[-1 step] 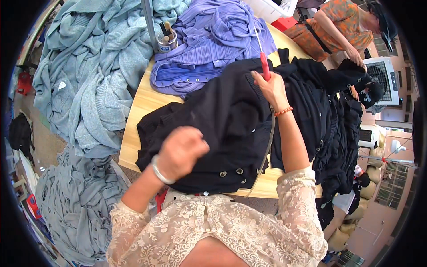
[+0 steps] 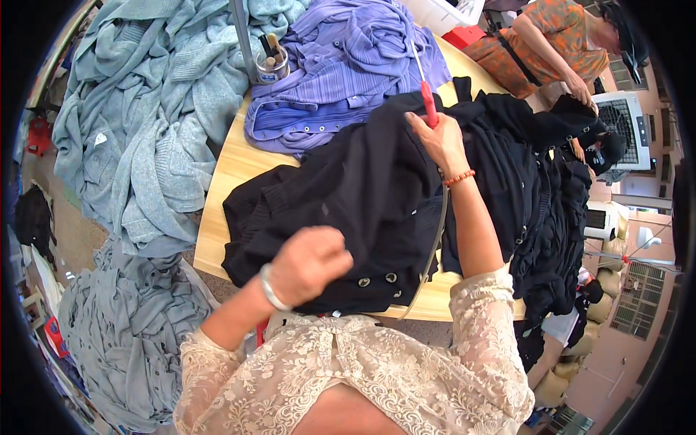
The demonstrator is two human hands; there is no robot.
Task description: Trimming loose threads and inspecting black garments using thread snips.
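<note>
A black knitted garment (image 2: 348,188) with metal snaps along its lower edge lies spread in front of me, bunched up in its middle. Over its near left part is my left hand (image 2: 308,264), slightly blurred and curled with the fingers pressed together; whatever they may grip is hidden. My right hand (image 2: 442,141), at the garment's far right part, is closed around a red-handled tool (image 2: 429,105) with a slim pale shaft pointing away from me. A thin grey cord (image 2: 435,246) runs from below the right wrist toward the table's near edge.
Purple garments (image 2: 362,65) and a jar of tools (image 2: 271,67) stand beyond. Light blue knits (image 2: 152,130) and grey garments (image 2: 130,341) are heaped at left. More black garments (image 2: 551,210) cover the right of the wooden table (image 2: 225,210). Another person (image 2: 551,43) handles black cloth at far right.
My left hand has moved a little right and toward me over the black garment. The right hand, with the red-handled tool, has shifted slightly left.
</note>
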